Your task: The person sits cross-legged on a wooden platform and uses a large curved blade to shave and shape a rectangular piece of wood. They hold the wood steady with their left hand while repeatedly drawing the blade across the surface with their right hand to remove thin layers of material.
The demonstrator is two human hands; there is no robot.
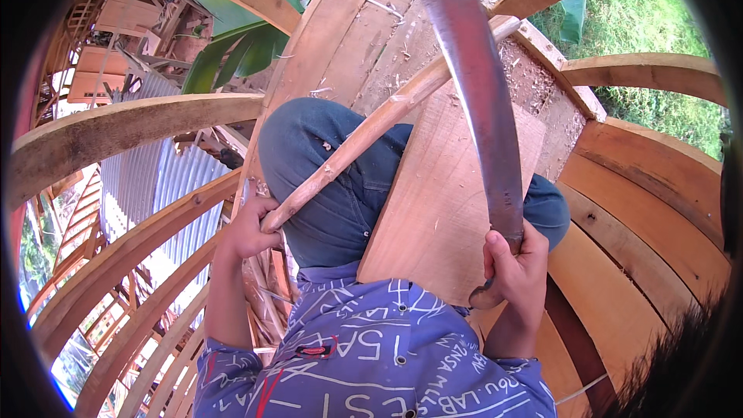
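Observation:
My left hand [253,227] is closed around the near end of a peeled wooden stick [352,149], which slants up and to the right across my lap. In my right hand [518,263] is the handle of a machete [489,101]; its long, dark reddish blade points upward and passes over the far part of the stick. Whether blade and stick touch, I cannot tell. A wide wooden board [441,209] lies on my lap under the blade, its near end against my shirt.
Planks [387,39] scattered with wood shavings [534,70] lie beyond my knees. Curved wooden ribs [131,135] stand on both sides, with side planking [650,209] at the right. Corrugated metal sheets [166,186] lie lower left; banana leaves [240,39] hang at the far left.

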